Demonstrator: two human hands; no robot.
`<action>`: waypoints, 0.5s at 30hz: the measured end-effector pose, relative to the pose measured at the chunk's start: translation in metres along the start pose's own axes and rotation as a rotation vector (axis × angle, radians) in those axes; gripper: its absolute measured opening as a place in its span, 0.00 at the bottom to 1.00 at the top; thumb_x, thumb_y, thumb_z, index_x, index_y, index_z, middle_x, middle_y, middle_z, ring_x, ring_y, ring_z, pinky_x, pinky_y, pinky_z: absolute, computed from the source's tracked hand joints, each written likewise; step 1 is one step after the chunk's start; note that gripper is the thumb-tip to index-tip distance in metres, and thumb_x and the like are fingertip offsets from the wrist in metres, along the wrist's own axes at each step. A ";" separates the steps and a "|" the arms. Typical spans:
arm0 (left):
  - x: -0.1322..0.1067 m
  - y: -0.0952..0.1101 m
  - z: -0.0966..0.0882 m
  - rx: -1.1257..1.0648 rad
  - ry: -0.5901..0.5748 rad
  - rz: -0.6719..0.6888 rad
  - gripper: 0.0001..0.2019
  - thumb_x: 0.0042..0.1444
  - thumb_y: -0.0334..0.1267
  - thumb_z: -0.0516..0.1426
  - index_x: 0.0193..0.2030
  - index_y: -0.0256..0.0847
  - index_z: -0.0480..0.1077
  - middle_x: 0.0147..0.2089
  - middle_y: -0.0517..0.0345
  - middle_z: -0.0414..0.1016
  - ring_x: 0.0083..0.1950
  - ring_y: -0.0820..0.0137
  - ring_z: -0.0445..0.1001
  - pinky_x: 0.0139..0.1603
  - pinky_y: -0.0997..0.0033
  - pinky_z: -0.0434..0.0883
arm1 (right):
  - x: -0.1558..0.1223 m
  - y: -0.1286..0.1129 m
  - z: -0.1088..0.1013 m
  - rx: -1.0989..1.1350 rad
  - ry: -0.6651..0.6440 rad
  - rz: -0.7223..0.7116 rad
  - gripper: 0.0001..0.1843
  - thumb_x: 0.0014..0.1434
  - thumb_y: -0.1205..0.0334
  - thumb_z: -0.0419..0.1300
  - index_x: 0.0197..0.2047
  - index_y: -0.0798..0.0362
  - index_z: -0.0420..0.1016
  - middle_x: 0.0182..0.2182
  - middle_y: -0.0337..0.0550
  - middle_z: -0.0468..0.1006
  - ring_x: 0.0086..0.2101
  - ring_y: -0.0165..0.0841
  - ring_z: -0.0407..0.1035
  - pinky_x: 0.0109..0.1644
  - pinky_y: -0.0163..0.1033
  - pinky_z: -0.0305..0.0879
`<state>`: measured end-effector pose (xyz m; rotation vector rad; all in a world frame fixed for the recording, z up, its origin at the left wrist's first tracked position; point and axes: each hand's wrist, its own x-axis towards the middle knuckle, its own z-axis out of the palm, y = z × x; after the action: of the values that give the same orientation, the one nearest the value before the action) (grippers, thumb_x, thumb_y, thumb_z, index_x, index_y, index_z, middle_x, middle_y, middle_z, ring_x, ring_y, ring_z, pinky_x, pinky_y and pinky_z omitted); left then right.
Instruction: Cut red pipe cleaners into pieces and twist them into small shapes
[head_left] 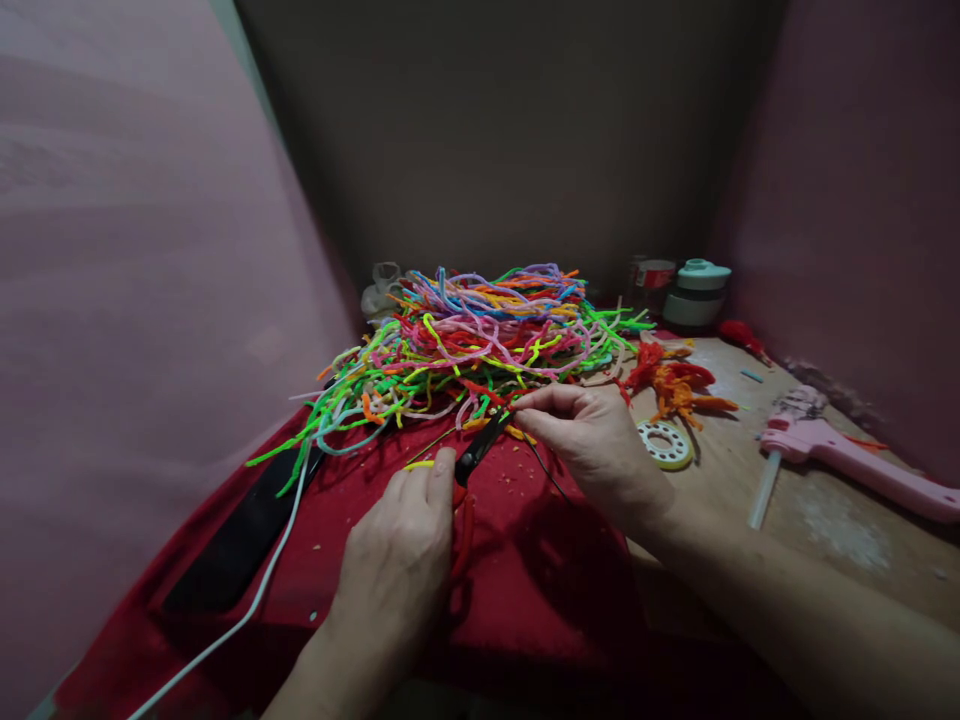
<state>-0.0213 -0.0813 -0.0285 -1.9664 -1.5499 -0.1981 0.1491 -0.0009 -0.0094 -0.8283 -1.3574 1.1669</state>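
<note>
My left hand is closed around the handles of a pair of scissors with dark blades and red grips. The blades point away to the upper right, toward the fingertips of my right hand. That hand is closed in a pinch, thumb against fingers, by the blade tips. A small bit of red pipe cleaner shows at the pinch; the rest of it is hidden. A yellow strand sticks out beside my left hand. Just beyond both hands lies a large tangled heap of many-coloured pipe cleaners.
A pink glue gun lies at the right, near a tape roll and orange-red fuzzy pieces. A lidded teal container stands behind. At left, a white cable crosses a black flat object on red cloth.
</note>
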 end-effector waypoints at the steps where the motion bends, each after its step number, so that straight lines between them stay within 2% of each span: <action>1: -0.001 0.000 0.000 0.008 -0.001 -0.001 0.19 0.54 0.27 0.51 0.54 0.31 0.61 0.35 0.51 0.71 0.35 0.64 0.71 0.26 0.71 0.66 | 0.000 0.000 0.000 -0.004 -0.002 0.000 0.05 0.47 0.65 0.61 0.28 0.56 0.77 0.24 0.39 0.76 0.25 0.26 0.66 0.32 0.35 0.62; 15: -0.004 -0.001 0.000 0.062 0.010 0.016 0.19 0.53 0.28 0.53 0.53 0.30 0.64 0.35 0.52 0.74 0.34 0.65 0.73 0.21 0.72 0.66 | -0.001 -0.001 0.000 -0.122 0.013 -0.020 0.05 0.49 0.65 0.60 0.28 0.58 0.76 0.24 0.40 0.76 0.25 0.27 0.66 0.31 0.34 0.62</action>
<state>-0.0231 -0.0848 -0.0304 -1.9266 -1.5153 -0.1519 0.1493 -0.0020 -0.0087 -0.9059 -1.4344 1.0700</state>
